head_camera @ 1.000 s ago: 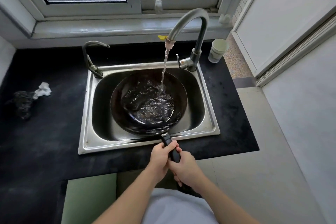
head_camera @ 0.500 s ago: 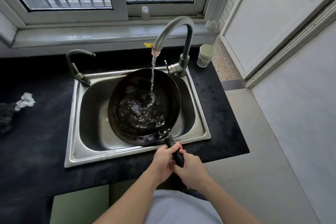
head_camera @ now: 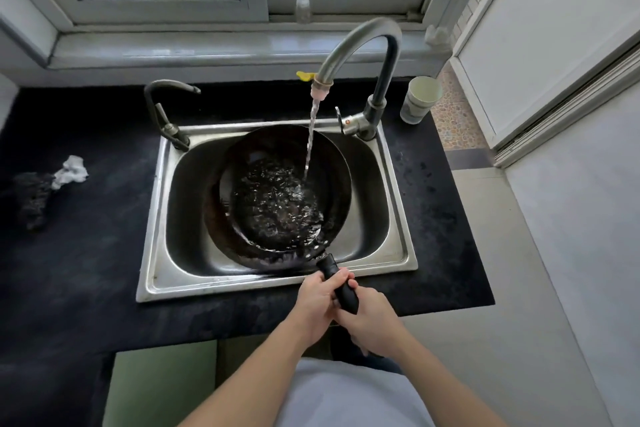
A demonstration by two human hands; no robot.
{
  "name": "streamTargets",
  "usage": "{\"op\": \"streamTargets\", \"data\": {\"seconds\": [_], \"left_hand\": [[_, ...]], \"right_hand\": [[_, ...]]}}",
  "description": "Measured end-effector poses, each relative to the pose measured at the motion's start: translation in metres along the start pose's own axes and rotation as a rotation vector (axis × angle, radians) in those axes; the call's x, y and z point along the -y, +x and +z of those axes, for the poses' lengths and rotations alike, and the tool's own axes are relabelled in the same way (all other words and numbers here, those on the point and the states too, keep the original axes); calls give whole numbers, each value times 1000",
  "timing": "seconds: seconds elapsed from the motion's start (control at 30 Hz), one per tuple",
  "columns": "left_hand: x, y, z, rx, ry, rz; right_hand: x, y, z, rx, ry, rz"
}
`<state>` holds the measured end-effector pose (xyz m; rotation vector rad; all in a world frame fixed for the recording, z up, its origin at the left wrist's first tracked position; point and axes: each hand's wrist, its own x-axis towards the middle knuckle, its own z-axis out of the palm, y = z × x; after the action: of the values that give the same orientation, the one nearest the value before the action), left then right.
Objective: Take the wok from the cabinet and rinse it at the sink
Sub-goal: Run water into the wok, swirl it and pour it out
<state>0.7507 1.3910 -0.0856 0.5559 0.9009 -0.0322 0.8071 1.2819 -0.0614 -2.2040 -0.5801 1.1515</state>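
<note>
Lying far off to the left of the left hand [head_camera: 317, 302], a dark ragged lump [head_camera: 33, 199] and a crumpled white rag [head_camera: 71, 168] touch each other on the black tabletop [head_camera: 86, 253]. Ahead and left of that hand, a small curved grey metal tap [head_camera: 166, 107] stands at the back left corner of the rectangular stainless steel sink [head_camera: 156, 218].

The round blackened metal wok [head_camera: 332, 177] sits in the sink basin, straight ahead of both hands, with churning water in its bowl. Whether it rests on the basin floor cannot be told. Its straight black handle [head_camera: 341, 288] reaches back over the sink's near rim.

The left hand is curled round the forward part of the handle. The right hand [head_camera: 372, 324] touches it from just behind and wraps the handle's rear end.

Ahead of the right hand, a tall arched steel faucet [head_camera: 360, 42] rises from the sink's back right corner. A thin stream of water [head_camera: 311, 139] falls from its spout into the wok. Further right, a white paper cup [head_camera: 420, 99] stands on the tabletop just beside the faucet's base.
</note>
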Motion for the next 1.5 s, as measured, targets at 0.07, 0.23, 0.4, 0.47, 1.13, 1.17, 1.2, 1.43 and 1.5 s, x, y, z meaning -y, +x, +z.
{"op": "streamTargets", "data": {"seconds": [0.07,0.23,0.4,0.47,1.13,1.17,1.2,1.43,1.5], "left_hand": [[-4,0,1,-1,-14,25],[-11,-5,-4,6,-6,59],[-3,-5,-6,12,9,32],[-1,-4,-5,21,23,25],[-9,-18,-26,-147,123,68],[-9,-20,-29,-162,126,77],[-8,-23,-31,-179,127,84],[-4,-34,-49,-296,214,139],[-4,-38,-52,-291,185,138]], "right_hand": [[2,4,-1,30,26,8],[11,7,2,68,66,13],[8,-2,5,57,70,37],[6,-4,5,42,106,60],[25,-4,25,197,368,106],[26,-6,28,207,406,117],[28,-8,31,220,439,122],[34,-16,50,299,653,173],[33,-18,53,328,726,184]]}}
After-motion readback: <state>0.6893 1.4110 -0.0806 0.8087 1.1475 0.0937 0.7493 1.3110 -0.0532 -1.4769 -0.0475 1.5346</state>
